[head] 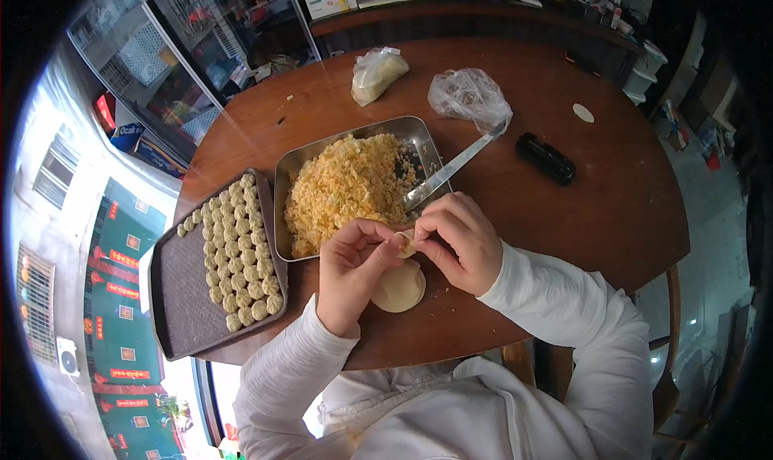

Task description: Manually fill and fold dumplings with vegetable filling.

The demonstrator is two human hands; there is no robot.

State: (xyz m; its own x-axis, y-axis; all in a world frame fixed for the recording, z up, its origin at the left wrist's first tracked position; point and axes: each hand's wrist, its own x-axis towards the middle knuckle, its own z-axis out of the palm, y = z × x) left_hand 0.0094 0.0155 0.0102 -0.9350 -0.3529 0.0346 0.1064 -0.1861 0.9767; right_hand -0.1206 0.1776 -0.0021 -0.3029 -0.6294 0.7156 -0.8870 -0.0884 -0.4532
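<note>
Between my two hands is a small dough wrapper with filling [406,242]. My left hand [356,266] cups it from the left, and the fingertips of my right hand [459,242] pinch its right edge. Just below, a stack of round dough wrappers [400,291] lies on the wooden table, partly under my left hand. Beyond my hands stands a metal tray [281,218] heaped with yellow-orange crumbly filling [344,188]. A flat metal spatula [453,169] leans on its right rim with its blade in the filling. At the left, a dark tray [181,303] holds rows of pleated dumplings [241,248].
On the round wooden table [610,218] are a tied plastic bag with pale contents [379,76], a crumpled clear plastic bag [468,97] touching the spatula's handle, a black cylindrical object [545,158] and a single pale disc [583,112]. A dark flat object lies near the far right edge.
</note>
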